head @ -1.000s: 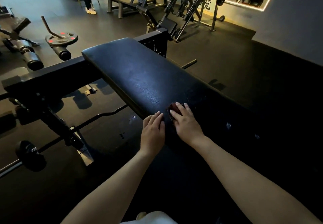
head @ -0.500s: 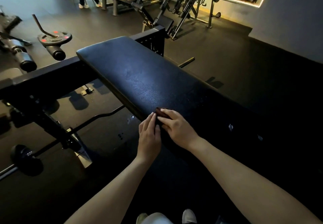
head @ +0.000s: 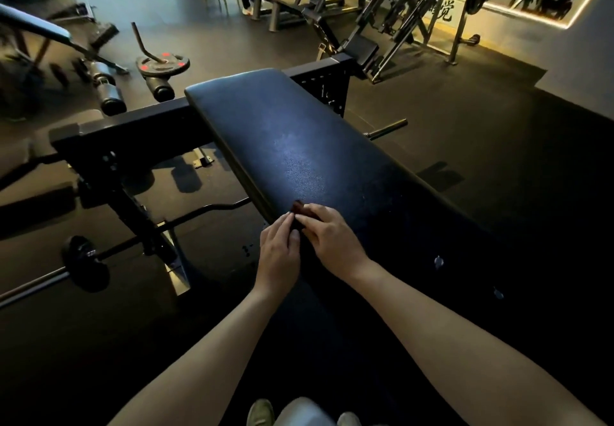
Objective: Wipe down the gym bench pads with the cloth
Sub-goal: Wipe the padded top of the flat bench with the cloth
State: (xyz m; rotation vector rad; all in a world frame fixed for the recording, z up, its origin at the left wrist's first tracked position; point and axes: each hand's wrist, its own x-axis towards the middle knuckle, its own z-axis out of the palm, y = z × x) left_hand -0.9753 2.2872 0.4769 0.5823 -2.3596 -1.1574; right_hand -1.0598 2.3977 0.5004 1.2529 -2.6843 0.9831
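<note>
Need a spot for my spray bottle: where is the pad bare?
The bench pad is bare from the cloth up to its far end by the black frame. Right of the right hand it is too dark to judge. Crowded at the near left edge, where the left hand joins it on the cloth.

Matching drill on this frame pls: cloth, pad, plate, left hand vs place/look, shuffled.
1 cloth
2 pad
3 plate
4 left hand

a black, sheen in the middle
b at the pad's left edge, fingers fairly straight
c red spots, on the floor far left
d dark red, on the pad under the right hand

Pairs: 1-d, 2-a, 3-c, 4-b
</note>
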